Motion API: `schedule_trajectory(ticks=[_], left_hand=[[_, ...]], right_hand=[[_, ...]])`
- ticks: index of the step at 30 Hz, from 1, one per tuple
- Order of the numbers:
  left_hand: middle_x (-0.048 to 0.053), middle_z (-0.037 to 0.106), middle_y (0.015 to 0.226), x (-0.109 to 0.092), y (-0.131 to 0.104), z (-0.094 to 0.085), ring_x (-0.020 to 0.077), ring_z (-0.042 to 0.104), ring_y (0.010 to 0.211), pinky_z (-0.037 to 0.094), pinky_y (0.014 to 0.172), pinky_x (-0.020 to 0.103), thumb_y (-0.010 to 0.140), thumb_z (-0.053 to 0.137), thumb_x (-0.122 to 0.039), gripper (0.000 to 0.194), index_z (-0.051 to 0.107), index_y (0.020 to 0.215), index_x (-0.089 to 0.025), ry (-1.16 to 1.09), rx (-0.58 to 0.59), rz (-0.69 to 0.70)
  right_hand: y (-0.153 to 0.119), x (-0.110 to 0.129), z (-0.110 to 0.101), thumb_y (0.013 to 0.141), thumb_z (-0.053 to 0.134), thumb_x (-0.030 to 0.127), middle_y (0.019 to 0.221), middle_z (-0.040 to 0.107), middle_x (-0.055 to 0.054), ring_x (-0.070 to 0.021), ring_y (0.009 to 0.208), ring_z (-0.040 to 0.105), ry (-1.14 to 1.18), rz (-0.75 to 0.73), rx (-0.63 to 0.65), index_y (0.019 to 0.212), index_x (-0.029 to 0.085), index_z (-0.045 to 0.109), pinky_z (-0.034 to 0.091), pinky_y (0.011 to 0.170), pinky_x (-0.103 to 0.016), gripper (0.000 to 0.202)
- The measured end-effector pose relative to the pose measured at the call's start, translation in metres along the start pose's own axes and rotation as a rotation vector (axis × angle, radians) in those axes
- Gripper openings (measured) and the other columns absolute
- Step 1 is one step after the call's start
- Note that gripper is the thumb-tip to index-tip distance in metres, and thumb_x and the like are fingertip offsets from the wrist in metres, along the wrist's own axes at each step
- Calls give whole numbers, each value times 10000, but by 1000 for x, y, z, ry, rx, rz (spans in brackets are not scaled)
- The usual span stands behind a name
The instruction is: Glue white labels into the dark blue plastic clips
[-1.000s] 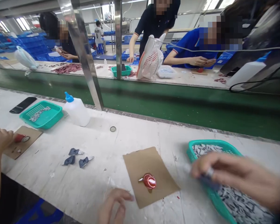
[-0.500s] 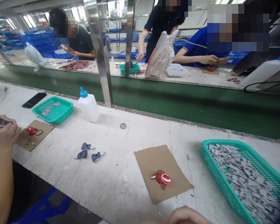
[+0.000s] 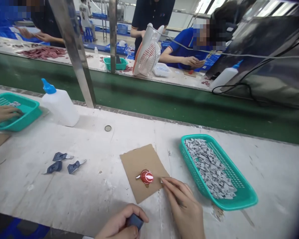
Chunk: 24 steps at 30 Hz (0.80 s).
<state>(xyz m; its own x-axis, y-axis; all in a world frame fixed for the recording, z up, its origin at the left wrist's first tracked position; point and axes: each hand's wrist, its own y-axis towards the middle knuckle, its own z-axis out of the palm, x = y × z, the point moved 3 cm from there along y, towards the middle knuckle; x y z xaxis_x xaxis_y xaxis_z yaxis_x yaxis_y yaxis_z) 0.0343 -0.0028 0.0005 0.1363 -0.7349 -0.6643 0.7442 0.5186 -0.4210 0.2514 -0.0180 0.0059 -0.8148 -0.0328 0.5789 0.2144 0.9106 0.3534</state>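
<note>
At the bottom of the head view my left hand is closed around a dark blue-grey plastic part. My right hand pinches a small light piece at its fingertips, over the right edge of a cardboard sheet; most of the piece is hidden. On the cardboard, just left of those fingertips, lies a glossy red blob with a small light stick-like thing at its left side. To the right of my right hand stands a green basket holding many small grey pieces.
Several dark blue-grey parts lie at the left. A white squeeze bottle and a round cap stand farther back. A co-worker's hand reaches into another green basket. A metal post rises at the table's far edge.
The view has turned right. Both my hands have come up into view, the left with the dark part, the right with the small piece. The co-worker's hand at the left is now in the basket.
</note>
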Motion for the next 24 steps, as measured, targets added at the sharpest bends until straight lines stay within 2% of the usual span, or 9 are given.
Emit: schedule_trajectory(ticks=[2,4,8,10,12,14,17,21,24], left_hand=[[-4,595,722,0,-1,-3,118,567,676,366,667,240,757,745,-530,419,691,1005,-197,16,-91,110],[23,651,771,1,0,-3,151,625,737,415,729,275,743,757,-554,446,695,1014,-206,5,-157,165],[32,694,922,1,3,-3,184,700,855,459,760,277,690,827,-499,454,689,1042,-247,-78,-282,177],[35,712,929,1,3,-4,204,709,928,469,754,263,671,847,-477,435,692,1004,-243,-97,-326,168],[49,739,879,2,4,-6,205,706,933,480,761,263,676,847,-465,411,699,974,-224,-77,-327,167],[50,746,854,3,5,-8,176,697,839,491,754,267,690,841,-447,391,714,975,-210,-19,-333,207],[40,737,833,2,7,-10,146,668,729,498,712,260,714,827,-411,361,721,986,-198,61,-368,271],[25,711,818,4,14,-9,139,668,734,491,665,225,649,872,-409,421,695,964,-191,-61,-360,282],[40,696,871,6,21,-11,147,669,760,507,686,239,569,905,-464,542,687,976,-179,-123,-358,303]], right_hand=[[-3,-3,1,960,533,234,1060,697,-71,-231,978,655,-27,-18,-3,1083,250,731,546,847,-378,233],[-6,-4,1,963,530,213,1069,692,-68,-225,986,653,-44,-39,2,1098,245,717,542,856,-376,233],[-9,-1,0,968,522,176,1081,693,-63,-204,987,660,-64,-82,16,1127,230,687,532,896,-355,235],[-9,1,-1,967,528,176,1071,701,-61,-200,985,666,-77,-85,9,1130,223,681,532,907,-344,229],[-7,2,-3,965,540,192,1084,706,-66,-201,995,673,-82,-64,0,1160,214,670,538,911,-335,235],[-2,5,-5,962,550,221,1087,711,-68,-202,987,685,-50,-21,6,1168,213,672,552,895,-324,239],[9,14,-7,955,564,288,1026,726,-60,-206,932,705,58,50,44,1059,226,720,578,836,-305,198],[20,22,-7,914,602,401,995,733,-50,-209,877,719,139,88,49,952,242,745,586,771,-278,217],[24,12,-2,857,638,488,1001,734,-48,-230,875,716,169,91,34,932,260,746,583,771,-302,263]])
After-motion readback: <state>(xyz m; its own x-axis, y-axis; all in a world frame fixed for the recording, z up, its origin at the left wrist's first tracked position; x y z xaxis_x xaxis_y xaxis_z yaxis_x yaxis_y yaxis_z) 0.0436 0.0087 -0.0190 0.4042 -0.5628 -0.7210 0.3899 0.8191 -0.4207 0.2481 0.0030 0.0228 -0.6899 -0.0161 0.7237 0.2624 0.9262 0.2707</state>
